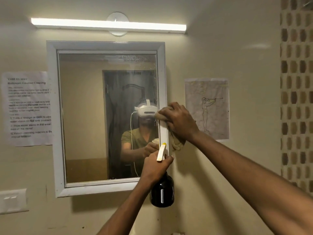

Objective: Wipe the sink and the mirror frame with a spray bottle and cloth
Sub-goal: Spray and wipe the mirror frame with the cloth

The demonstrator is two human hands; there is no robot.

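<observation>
A mirror in a white frame [53, 116] hangs on the beige wall. My right hand [180, 121] presses a beige cloth [177, 144] against the frame's right side, about halfway up. My left hand [156, 165] holds a spray bottle [162, 190] by its neck just below the cloth, near the frame's lower right corner. The bottle has a dark body and a cream trigger head with a yellow nozzle tip pointing up at the frame. The sink is out of view.
A tube light [108, 25] runs above the mirror. A printed sheet [27, 108] is taped left of it and a drawing on paper [207, 107] to the right. A switch plate [12, 200] sits at lower left; patterned tiles [296, 92] line the right edge.
</observation>
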